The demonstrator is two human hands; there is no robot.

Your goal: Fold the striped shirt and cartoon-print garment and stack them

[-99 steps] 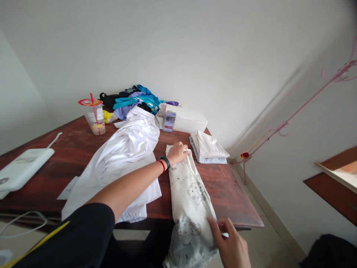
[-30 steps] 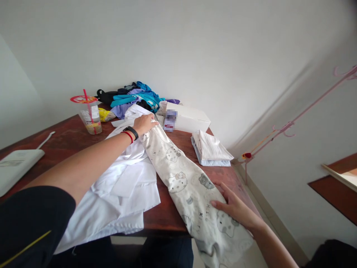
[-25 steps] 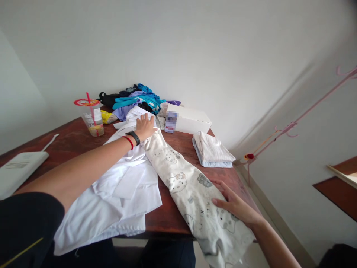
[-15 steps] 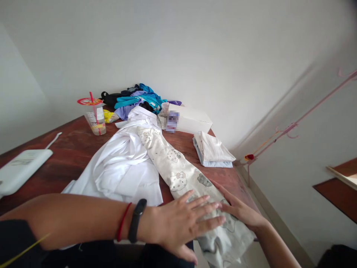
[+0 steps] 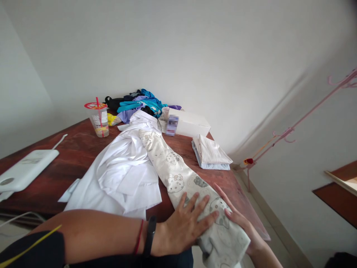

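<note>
A pale garment printed with grey cat faces (image 5: 175, 163) runs in a long narrow strip from the white shirt (image 5: 119, 171) to the table's near edge, where its lower end hangs over. My left hand (image 5: 189, 225) lies on the printed cloth with its fingers spread. Along the right edge of the same cloth rests my right hand (image 5: 240, 221), fingers stretched out and the thumb over the fabric; part of its palm is hidden by the cloth. Rumpled white fabric spreads to the left of the printed garment and partly under its far end.
A plastic cup with a straw (image 5: 99, 121) stands at the back left, a white power bank (image 5: 30, 167) at the left edge. Behind are piled clothes (image 5: 145, 102) and a white box (image 5: 192, 123). Folded clothes (image 5: 213, 152) lie right; a pink rack (image 5: 312, 111) leans beyond.
My left hand has drawn back slightly to the left, apart from the right hand. The right hand now sits more along the cloth's edge. The view has shifted a little.
</note>
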